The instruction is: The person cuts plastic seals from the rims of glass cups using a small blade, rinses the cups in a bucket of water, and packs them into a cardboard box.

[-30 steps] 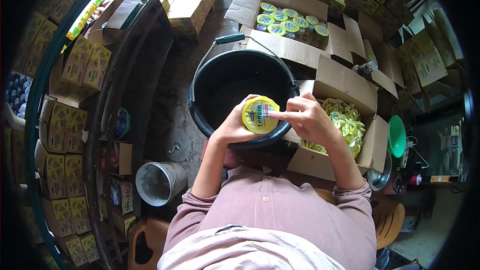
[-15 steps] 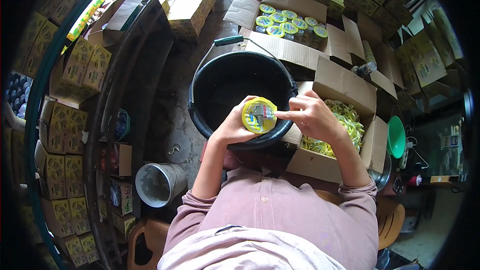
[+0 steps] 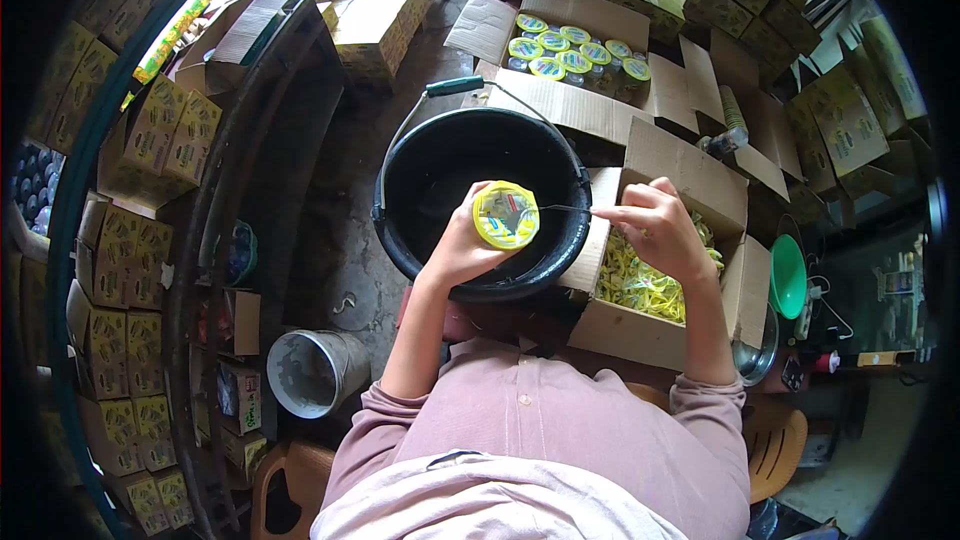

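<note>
My left hand [image 3: 463, 250] is wrapped round a sealed plastic cup [image 3: 506, 215] with a yellow printed foil lid. The lid faces up toward me, and the cup is above the black bucket [image 3: 440, 130]. My right hand [image 3: 655, 230] is to the right, fingers pinched. A thin dark strip [image 3: 565, 207] runs from its fingertips to the right edge of the lid; whether it is peeled film or a slim tool I cannot tell. Beneath my right hand stands a cardboard box [image 3: 625, 325] filled with yellow foil scraps [image 3: 640, 285].
Beyond the bucket, an opened carton [image 3: 590, 10] holds several yellow-lidded cups [image 3: 573, 61]. A stack of cups [image 3: 733, 115] lies to its right. A green bowl [image 3: 787, 277] is at far right. A grey pail [image 3: 305, 372] and shelves of printed boxes [image 3: 130, 360] are on the left.
My right hand has drawn away from the lid to the right, and a thin strip now spans the gap. The cup has shifted slightly left and up.
</note>
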Demonstrator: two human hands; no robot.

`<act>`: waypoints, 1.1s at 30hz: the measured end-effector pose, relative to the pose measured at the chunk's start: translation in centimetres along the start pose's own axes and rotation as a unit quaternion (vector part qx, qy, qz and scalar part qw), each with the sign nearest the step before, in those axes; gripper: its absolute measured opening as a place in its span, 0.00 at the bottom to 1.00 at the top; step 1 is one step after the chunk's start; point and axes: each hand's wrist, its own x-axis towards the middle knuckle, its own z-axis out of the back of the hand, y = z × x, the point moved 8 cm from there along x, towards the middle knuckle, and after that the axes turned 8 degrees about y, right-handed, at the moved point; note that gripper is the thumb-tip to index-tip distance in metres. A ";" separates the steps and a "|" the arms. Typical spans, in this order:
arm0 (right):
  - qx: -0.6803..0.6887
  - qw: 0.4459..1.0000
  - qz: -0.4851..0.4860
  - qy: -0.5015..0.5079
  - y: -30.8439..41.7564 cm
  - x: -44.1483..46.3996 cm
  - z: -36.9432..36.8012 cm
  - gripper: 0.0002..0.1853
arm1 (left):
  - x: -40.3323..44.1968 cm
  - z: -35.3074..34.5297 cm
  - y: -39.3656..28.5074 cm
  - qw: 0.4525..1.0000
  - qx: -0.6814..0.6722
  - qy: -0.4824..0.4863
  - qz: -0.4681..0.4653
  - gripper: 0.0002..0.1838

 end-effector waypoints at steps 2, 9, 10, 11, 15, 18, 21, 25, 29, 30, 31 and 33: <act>0.050 0.997 -0.033 -0.055 -0.7 -0.9 0.6 0.15 | 0.5 0.2 -0.1 0.997 0.070 0.004 0.020 0.31; 0.176 0.961 -0.141 -0.162 -1.8 -4.1 -2.3 0.15 | 2.3 0.3 1.5 0.887 0.409 0.127 0.172 0.31; 0.181 0.957 -0.148 -0.170 -1.9 -4.4 -2.9 0.16 | 2.6 0.1 2.0 0.869 0.437 0.146 0.181 0.30; 0.186 0.953 -0.165 -0.173 -1.8 -4.8 -3.5 0.16 | 2.7 0.0 2.5 0.850 0.464 0.165 0.190 0.29; 0.227 0.929 -0.208 -0.206 -1.7 -6.0 -4.8 0.15 | 2.9 -0.4 3.5 0.789 0.540 0.202 0.210 0.29; 0.273 0.899 -0.255 -0.228 -1.8 -6.8 -5.6 0.13 | 3.1 -0.4 4.7 0.751 0.578 0.210 0.240 0.29; 0.365 0.853 -0.289 -0.236 -2.8 -7.9 -7.9 0.12 | 3.4 -0.7 5.1 0.684 0.649 0.228 0.244 0.26; 0.482 0.788 -0.291 -0.249 -3.0 -8.1 -9.4 0.15 | 3.7 -1.4 5.4 0.601 0.707 0.268 0.260 0.21; 0.530 0.753 -0.286 -0.267 -2.7 -8.1 -9.2 0.18 | 4.0 -1.0 5.2 0.558 0.720 0.292 0.292 0.20; 0.538 0.744 -0.288 -0.271 -2.8 -8.2 -9.3 0.18 | 4.2 -0.8 5.1 0.552 0.723 0.289 0.298 0.20; 0.544 0.740 -0.287 -0.273 -2.8 -8.2 -9.3 0.18 | 4.2 -0.5 5.1 0.546 0.726 0.286 0.303 0.20; 0.554 0.731 -0.286 -0.277 -3.0 -8.4 -9.6 0.19 | 4.4 0.0 4.8 0.547 0.719 0.294 0.310 0.24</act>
